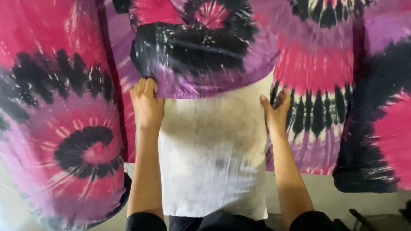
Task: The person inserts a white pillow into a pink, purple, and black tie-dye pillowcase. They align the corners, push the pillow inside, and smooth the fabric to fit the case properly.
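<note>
Both hands grip a white pillow [212, 158] by its sides: left hand [147, 102] pinching the tie-dye pillowcase [205, 55] hem at its top corner, right hand [276, 111] clasping the opposite edge, on tie-dye bedding [64, 128]

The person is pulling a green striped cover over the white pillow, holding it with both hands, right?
Not quite: the head view shows the tie-dyed pink, purple and black fabric cover, not a green striped one. Left hand and right hand do hold the plain white pillow.
</note>
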